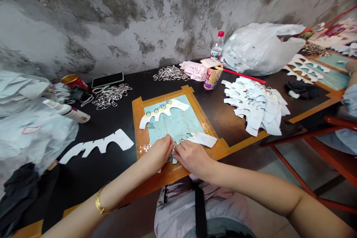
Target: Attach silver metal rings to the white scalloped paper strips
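In the head view, my left hand (pixel 163 149) and my right hand (pixel 193 157) meet at the front of a taped light-blue sheet (pixel 178 124). Both have their fingers pinched together over a white scalloped strip (pixel 205 139) fitted with metal rings. My right fingers press on the strip; what my left fingertips pinch is hidden. One oval ring (pixel 189 135) shows beyond the right hand, and others sit between the hands. Behind them lies a second white strip (pixel 178 105) with several rings along its yellowish edge. A strip without rings (pixel 104 143) rests left of the sheet.
Piles of metal rings (pixel 111 96) lie at the back. A glue bottle (pixel 67 111) leans on plastic bags at left. At right are a stack of ringed strips (pixel 255 106), a paper cup (pixel 212 78), a plastic bottle (pixel 217 46) and a white bag (pixel 259 48). Another person sits far right.
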{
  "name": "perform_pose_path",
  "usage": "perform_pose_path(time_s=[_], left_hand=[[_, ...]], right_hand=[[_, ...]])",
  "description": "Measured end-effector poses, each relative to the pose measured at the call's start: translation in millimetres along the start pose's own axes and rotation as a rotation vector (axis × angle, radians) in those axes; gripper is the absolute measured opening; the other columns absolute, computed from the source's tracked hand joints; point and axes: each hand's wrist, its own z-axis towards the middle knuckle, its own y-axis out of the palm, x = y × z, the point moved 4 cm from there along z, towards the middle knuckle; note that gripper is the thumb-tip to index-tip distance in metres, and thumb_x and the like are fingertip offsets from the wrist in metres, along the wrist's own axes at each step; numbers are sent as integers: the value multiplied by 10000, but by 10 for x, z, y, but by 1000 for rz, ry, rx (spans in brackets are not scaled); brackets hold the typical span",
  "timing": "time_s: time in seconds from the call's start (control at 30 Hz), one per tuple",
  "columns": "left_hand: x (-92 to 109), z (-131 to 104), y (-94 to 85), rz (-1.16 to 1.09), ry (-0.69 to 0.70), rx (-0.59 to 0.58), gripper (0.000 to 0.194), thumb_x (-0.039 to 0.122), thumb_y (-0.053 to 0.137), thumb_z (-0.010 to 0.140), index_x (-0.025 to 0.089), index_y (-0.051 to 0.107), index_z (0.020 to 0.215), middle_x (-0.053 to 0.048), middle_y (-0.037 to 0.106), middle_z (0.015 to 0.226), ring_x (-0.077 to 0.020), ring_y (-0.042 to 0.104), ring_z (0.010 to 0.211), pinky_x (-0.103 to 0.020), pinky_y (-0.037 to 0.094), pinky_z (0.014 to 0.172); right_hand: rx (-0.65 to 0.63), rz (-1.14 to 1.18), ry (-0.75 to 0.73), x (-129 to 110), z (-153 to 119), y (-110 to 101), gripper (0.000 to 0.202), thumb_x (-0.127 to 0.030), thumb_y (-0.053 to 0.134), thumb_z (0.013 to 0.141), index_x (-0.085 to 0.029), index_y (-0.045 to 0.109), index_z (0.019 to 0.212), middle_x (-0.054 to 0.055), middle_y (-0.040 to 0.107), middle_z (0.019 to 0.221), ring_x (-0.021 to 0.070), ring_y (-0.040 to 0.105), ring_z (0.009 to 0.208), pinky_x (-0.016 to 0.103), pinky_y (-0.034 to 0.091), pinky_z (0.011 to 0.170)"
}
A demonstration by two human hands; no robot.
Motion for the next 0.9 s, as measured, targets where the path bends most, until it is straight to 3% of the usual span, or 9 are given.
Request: perform_pose_path(time_s=[0.23, 0.37, 0.63, 0.8, 0.9], left_hand=[[-15, 23, -55, -96, 14, -45, 149, 261, 345, 922, 223, 421, 799, -25, 614, 710, -185, 583, 631, -295, 405, 577], [-11, 27, -75, -151, 10, -55, 52, 243, 387, 897, 216, 431, 898, -19, 623, 729, -195, 595, 665, -299, 406, 602], [27, 18, -92, -257, -32, -68, 27, 241, 435, 862, 218, 437, 877, 5, 592, 685, -181, 589, 638, -292, 423, 602], [-39, 47, -88, -293, -70, -82, 56, 267, 445, 841, 216, 441, 865, -27, 628, 765, -195, 611, 696, -308, 445, 631], [-111, 81, -64, -317, -92, -107, 99, 283, 472, 815, 214, 444, 880, -32, 651, 793, -195, 630, 717, -297, 454, 627]], right_hand=[[57, -140, -46, -49, -11, 111, 168, -131, 483, 948, -143, 582, 814, 71, 595, 762, 214, 576, 730, 311, 434, 601], [66, -143, -20, -40, -17, 119, 164, -159, 487, 950, -144, 579, 815, 69, 587, 754, 212, 571, 718, 308, 437, 595], [-10, -65, 50, -11, 16, 20, 139, -127, 511, 925, -135, 592, 812, 72, 617, 772, 211, 606, 736, 311, 474, 634], [-46, -92, 2, -43, -13, 21, 134, -208, 512, 957, -128, 589, 883, 79, 625, 789, 223, 617, 762, 313, 477, 616], [-102, -170, -32, -99, -7, 39, 60, -122, 525, 926, -116, 584, 931, 87, 623, 814, 231, 614, 779, 313, 484, 605]])
